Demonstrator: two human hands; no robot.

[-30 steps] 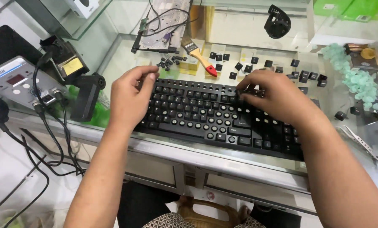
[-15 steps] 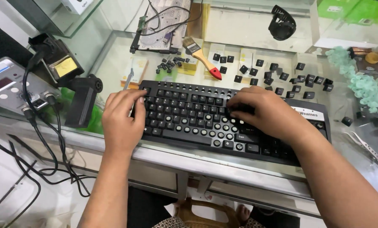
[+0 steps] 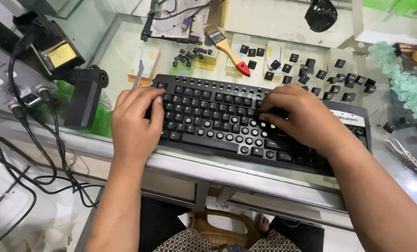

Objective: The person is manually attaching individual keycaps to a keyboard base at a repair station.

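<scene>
black keyboard (image 3: 217, 116) on glass tabletop (image 3: 124, 56), left hand (image 3: 134, 121) flat on its left end, fingers together, right hand (image 3: 301, 116) fingers curled, pressing mid-row keys

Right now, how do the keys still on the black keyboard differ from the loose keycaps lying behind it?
The seated keys sit in ordered rows on the keyboard, under the left hand and right hand; the loose keycaps lie scattered on the glass table. Seated keys stand level; loose keycaps point all ways. Several keyboard spots show bare round posts with no cap. Both sets are black.
</scene>
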